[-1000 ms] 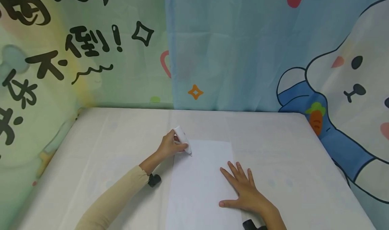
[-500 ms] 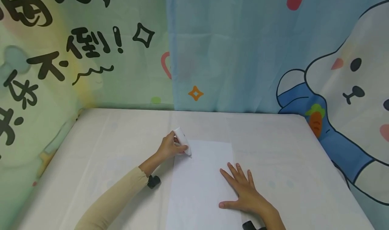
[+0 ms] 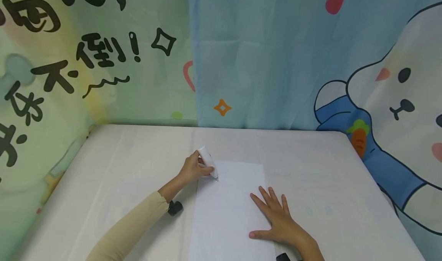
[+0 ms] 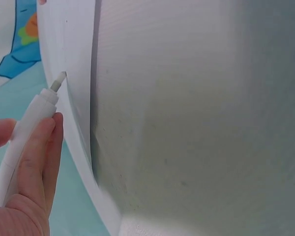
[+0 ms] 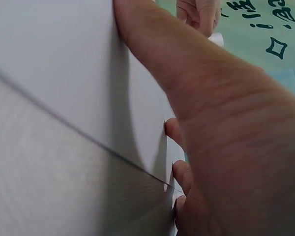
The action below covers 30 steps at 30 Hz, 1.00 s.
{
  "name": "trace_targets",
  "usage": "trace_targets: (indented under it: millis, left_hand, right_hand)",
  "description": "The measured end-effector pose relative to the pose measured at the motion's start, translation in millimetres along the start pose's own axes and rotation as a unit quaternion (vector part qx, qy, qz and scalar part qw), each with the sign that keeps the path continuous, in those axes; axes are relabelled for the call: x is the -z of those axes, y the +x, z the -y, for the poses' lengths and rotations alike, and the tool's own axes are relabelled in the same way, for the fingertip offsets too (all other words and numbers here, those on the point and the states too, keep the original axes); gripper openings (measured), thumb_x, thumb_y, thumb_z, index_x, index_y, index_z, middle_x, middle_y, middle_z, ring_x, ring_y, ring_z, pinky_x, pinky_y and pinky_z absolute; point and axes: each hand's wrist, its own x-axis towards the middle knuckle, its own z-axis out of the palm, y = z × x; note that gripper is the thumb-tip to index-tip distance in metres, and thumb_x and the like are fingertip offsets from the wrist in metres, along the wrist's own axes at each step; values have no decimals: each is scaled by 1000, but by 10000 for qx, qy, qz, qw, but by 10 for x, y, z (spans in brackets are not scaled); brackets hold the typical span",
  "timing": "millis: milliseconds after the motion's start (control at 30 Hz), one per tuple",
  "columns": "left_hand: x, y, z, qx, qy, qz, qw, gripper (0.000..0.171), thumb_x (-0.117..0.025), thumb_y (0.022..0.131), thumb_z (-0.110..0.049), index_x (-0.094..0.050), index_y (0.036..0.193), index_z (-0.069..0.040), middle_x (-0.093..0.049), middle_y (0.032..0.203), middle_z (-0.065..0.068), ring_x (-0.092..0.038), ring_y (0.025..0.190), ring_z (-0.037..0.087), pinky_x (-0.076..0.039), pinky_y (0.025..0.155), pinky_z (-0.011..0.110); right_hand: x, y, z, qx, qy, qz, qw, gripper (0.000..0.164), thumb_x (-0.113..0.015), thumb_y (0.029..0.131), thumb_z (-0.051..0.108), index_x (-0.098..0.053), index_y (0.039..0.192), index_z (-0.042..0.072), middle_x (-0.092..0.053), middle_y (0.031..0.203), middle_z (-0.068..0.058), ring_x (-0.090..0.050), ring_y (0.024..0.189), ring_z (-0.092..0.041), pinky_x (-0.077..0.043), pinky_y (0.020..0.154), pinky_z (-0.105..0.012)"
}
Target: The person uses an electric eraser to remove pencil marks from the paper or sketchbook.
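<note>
My left hand (image 3: 194, 169) grips a thick white pen-shaped tool (image 3: 207, 162), its tip down at the top left part of a sheet of white paper (image 3: 228, 211). Seen from the left wrist, the tool (image 4: 24, 132) has a narrower collar and a short grey-and-white tip (image 4: 60, 80) with a dark end, held between thumb and fingers. My right hand (image 3: 279, 219) lies with fingers spread over the sheet's right edge, thumb on the paper. In the right wrist view the forefront is the thumb side of this hand (image 5: 226, 113), with its fingertips along the paper's edge.
The paper lies on a table with a white cover (image 3: 138, 150). Behind stands a printed cloth backdrop (image 3: 262, 61) with black lettering at left and a white cartoon animal at right. A black strap piece (image 3: 175, 207) sits at the left wrist.
The whole head view has shifted slightly downward in the frame. Both hands keep nearly the same place on the paper, and the left still holds the white tool.
</note>
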Motion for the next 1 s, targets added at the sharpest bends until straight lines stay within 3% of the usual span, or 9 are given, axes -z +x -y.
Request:
trace_targets:
  millis: [1000]
  left_hand:
    - [6,-13,30,-176,11,-2,9998,38,-71,81,6,-48,111,9,-62,98,27,-69,83,36,-62,66,30]
  right_hand:
    - [2,10,-4,-66,-31,-7,10000,102,-78,70,57,-34,151,16,-14,161,-20,3,147,-45,19,113,-63]
